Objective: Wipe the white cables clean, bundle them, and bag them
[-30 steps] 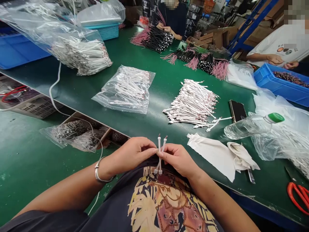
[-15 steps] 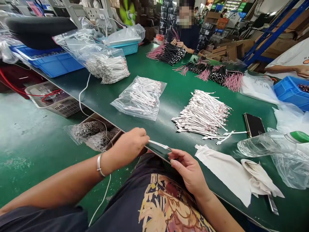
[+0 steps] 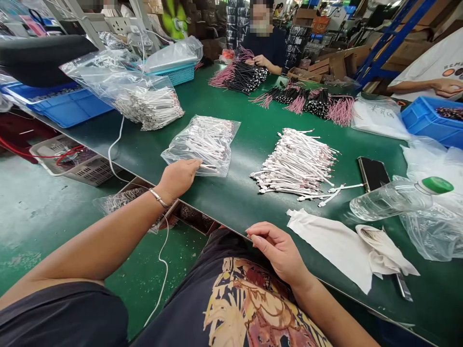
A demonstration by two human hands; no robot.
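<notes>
My left hand (image 3: 181, 177) reaches over the near edge of a clear plastic bag (image 3: 228, 161) that lies flat on the table. Its fingers are closed on a thin white cable (image 3: 210, 168), whose far end points right across the bag. Many white cables (image 3: 208, 140) are laid together on that bag. By the table edge, my right hand (image 3: 278, 250) has thumb and fingertips pinched; whether anything small is between them cannot be made out. A larger pile of white cables (image 3: 294, 161) lies beyond it, with a few loose ones at its near right.
A water bottle (image 3: 394, 198), a phone (image 3: 374, 172) and a white cloth (image 3: 333, 246) lie to the right. Another bag of white cables (image 3: 155, 108) and a blue tray (image 3: 68, 108) stand at left. Across the table a person handles black and pink wires (image 3: 246, 77).
My left hand has moved forward and left with the white cable, from the table edge to the bag. The cable has left my right hand, which stays nearly where it was.
</notes>
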